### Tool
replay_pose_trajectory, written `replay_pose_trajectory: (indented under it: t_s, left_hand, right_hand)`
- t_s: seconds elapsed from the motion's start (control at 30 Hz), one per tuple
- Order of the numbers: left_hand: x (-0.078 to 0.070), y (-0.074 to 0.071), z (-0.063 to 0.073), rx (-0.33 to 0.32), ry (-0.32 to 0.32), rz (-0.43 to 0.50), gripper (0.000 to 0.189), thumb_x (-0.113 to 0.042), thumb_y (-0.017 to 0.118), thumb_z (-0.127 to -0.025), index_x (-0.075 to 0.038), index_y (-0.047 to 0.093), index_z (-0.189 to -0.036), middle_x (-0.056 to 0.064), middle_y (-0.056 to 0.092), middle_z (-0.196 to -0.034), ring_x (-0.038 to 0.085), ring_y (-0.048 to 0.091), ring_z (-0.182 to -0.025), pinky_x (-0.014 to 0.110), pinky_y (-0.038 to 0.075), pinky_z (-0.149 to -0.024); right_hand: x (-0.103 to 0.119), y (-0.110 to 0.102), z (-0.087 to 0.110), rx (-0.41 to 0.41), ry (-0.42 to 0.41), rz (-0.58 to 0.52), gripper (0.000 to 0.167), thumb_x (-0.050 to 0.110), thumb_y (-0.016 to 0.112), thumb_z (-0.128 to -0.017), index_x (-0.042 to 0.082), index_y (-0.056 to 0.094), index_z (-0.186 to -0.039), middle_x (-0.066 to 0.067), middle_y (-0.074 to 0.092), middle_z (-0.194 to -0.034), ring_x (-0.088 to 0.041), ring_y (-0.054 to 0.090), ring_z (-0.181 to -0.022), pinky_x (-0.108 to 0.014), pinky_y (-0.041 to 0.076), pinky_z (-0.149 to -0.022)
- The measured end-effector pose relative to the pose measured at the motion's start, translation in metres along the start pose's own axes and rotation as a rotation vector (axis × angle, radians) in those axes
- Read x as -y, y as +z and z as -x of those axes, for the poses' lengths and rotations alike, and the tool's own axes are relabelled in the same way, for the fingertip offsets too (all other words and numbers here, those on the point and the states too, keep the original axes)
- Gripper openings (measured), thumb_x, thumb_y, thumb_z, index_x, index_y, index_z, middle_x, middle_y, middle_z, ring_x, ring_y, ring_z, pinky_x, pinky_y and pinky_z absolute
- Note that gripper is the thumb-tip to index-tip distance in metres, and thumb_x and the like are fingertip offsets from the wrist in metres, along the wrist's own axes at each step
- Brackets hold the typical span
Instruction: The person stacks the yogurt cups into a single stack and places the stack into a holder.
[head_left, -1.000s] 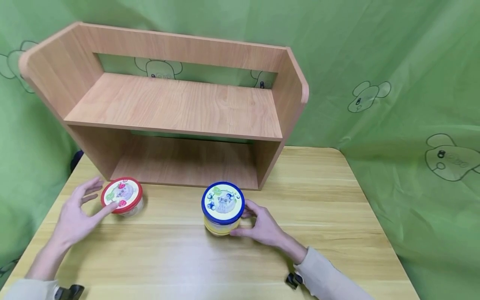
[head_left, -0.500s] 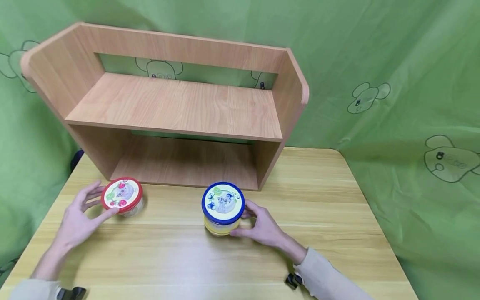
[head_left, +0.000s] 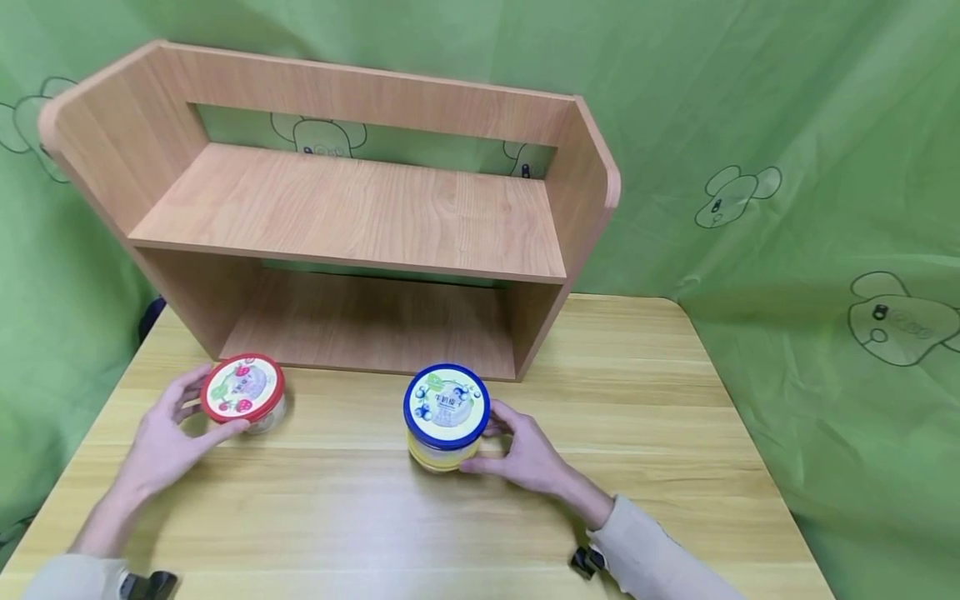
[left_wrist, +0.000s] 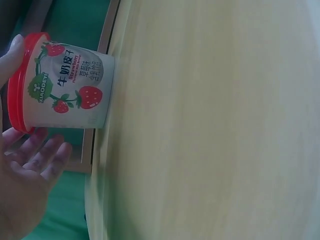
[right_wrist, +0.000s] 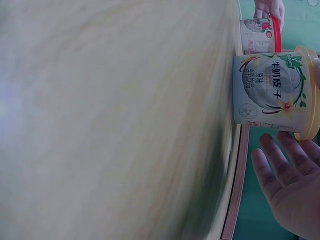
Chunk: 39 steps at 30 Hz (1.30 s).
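Note:
A white tub with strawberry pictures and a red lid [head_left: 242, 388] stands at left on the table, just before the shelf. My left hand [head_left: 167, 442] holds it by the lid, thumb on the near side and fingers on the far left side. A blue-lidded tub [head_left: 446, 406] with blueberry pictures sits upright on a yellow-lidded tub [right_wrist: 272, 90], stacked right of the middle. My right hand [head_left: 528, 450] grips the stack from the right around the yellow lid, its thumb in front. In the head view the fingers behind the stack are partly hidden.
A two-level wooden shelf [head_left: 352, 212] stands behind the tubs at the back left of the wooden table [head_left: 337, 517]. Its lower board is close behind both tubs. A green curtain [head_left: 750, 100] with mouse drawings hangs behind and at both sides.
My left hand has shifted slightly right, and its thumb has come down from above the red lid to the lid's near side. My right hand and the stack have stayed still.

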<state>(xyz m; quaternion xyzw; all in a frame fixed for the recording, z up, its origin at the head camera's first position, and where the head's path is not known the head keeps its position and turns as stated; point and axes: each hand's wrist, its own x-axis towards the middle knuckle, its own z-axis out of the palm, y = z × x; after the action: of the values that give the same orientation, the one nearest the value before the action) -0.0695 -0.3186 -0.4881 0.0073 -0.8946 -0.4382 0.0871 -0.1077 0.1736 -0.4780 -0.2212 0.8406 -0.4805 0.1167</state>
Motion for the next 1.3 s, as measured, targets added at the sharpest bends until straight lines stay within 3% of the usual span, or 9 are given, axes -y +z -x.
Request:
replay_pose_trajectory:
  t_s: [0.3,1.3]
  left_hand:
    - [-0.0008,0.0005,-0.0013,0.025,-0.067,0.004,0.097,-0.025,0.091,-0.084,-0.004,0.035,-0.160,0.021,0.054,-0.144,-0.023,0.040,-0.107,-0.004,0.038,-0.083]
    - [-0.0081,0.0041,-0.0019,0.008,-0.100,0.014,0.094,-0.030,0.088,-0.087,-0.002,0.035,-0.160,0.027,0.053,-0.149,-0.024,0.036,-0.105,-0.004,0.038,-0.082]
  right_hand:
    - [-0.0011,0.0001,0.0002,-0.004,-0.002,0.005,0.078,0.030,0.096,-0.077,0.019,0.058,-0.145,0.000,0.072,-0.137,-0.022,0.072,-0.118,-0.051,0.057,-0.108]
    - [-0.0010,-0.0004,0.0004,0.003,0.005,0.002,0.077,0.030,0.095,-0.077,0.019,0.058,-0.145,0.000,0.072,-0.137,-0.021,0.072,-0.118,-0.048,0.057,-0.107]
